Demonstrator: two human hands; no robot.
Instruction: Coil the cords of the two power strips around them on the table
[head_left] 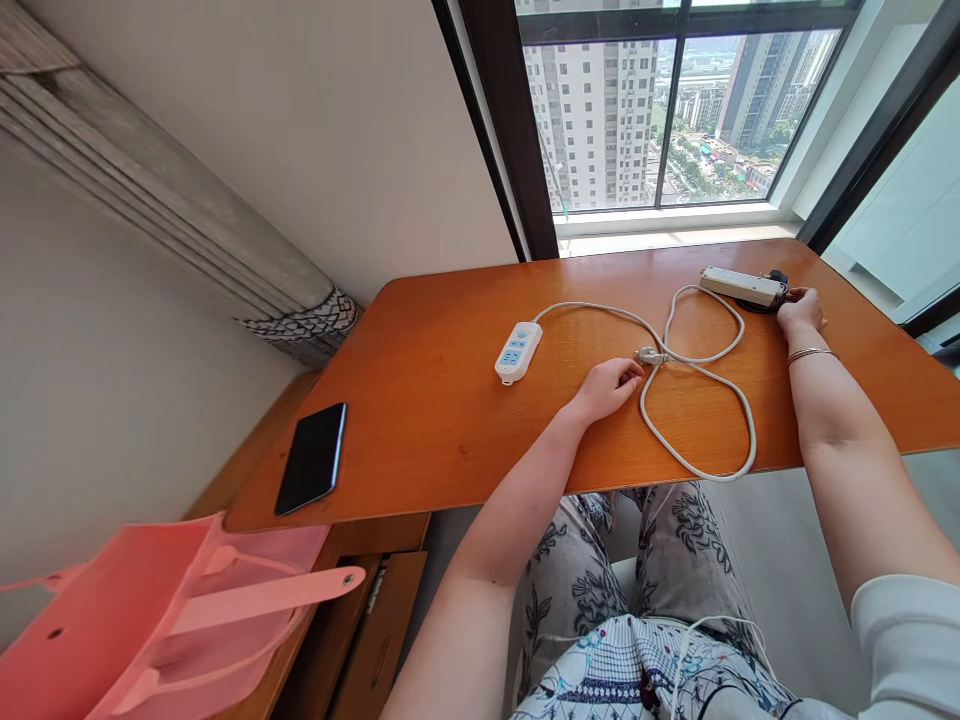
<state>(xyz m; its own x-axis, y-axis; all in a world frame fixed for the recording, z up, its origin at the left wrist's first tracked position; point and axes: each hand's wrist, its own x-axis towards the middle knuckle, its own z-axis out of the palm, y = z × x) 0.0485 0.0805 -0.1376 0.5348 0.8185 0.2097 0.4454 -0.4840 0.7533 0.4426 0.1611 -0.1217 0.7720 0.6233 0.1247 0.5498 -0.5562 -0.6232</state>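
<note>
A white power strip (517, 353) with blue-marked sockets lies on the desk's middle. Its white cord (752, 425) runs right in loose loops, ending in a white plug (649, 356). My left hand (609, 386) rests on the desk just left of that plug, fingers curled in; no object shows inside them. At the far right my right hand (802, 312) grips the right end of a second, long off-white power strip (744, 287). A black cord (778, 280) is bunched around that end. The fingertips there are partly hidden.
The brown wooden desk (420, 400) has a black tablet or phone (310, 458) near its left end. A pink bag (112, 610) stands at the lower left beside an open drawer (382, 630). A window (600, 120) lies behind the desk, a tied curtain (195, 190) to the left.
</note>
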